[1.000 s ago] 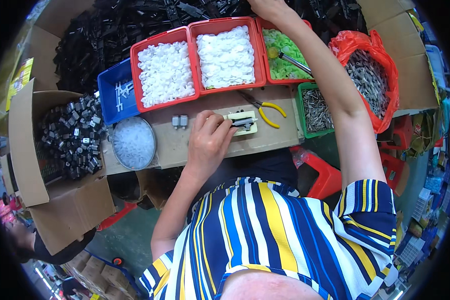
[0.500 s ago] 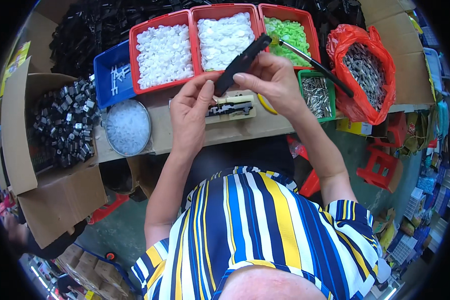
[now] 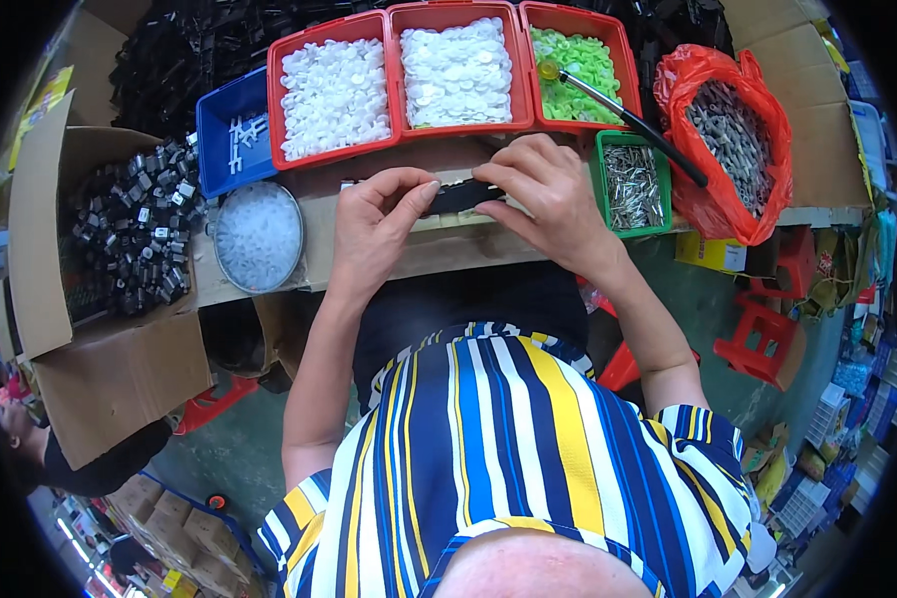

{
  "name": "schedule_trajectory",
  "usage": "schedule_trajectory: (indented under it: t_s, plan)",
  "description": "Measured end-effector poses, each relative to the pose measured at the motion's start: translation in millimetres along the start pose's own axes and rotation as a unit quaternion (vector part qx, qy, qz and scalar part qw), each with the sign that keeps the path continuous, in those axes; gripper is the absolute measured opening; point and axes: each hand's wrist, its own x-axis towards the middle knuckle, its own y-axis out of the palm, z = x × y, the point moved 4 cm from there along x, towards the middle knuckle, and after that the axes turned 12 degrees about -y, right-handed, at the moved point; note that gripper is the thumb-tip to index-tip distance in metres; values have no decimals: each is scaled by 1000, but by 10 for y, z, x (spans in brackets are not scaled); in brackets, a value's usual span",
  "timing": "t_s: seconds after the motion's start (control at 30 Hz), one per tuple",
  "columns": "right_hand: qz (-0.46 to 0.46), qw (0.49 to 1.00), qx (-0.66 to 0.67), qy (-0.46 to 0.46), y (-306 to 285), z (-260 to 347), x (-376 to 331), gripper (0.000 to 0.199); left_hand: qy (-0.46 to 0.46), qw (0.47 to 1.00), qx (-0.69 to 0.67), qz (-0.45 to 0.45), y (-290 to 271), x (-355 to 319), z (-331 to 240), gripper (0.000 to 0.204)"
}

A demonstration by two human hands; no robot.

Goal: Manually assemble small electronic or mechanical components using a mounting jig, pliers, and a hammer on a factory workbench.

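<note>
Over the near edge of the cardboard-topped surface [image 3: 269, 284], the left hand [image 3: 369, 234] and right hand [image 3: 553, 194] pinch opposite ends of a long black plastic housing [image 3: 463, 194], apparently mid-assembly, so next likely calls for a small part from the red trays [image 3: 399, 75] along the far edge.

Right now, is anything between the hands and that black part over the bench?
Nothing visible. The left hand and right hand both grip the long black part directly, one at each end, above the wooden bench.
</note>
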Motion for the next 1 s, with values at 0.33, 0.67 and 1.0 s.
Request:
schedule_trajectory:
  t_s: [0.33, 0.67, 1.0]
  plan:
    - [50, 996, 64, 23, 334, 2, -32, 27, 82, 968, 161, -175, -314, -66, -16, 20]
    - [75, 996, 49, 30, 414, 33, 65, 27, 107, 953, 222, -178, -325, -112, 35, 20]
    - [95, 992, 64, 51, 449, -18, 30, 29, 143, 937, 269, -173, -156, -169, 10, 17]
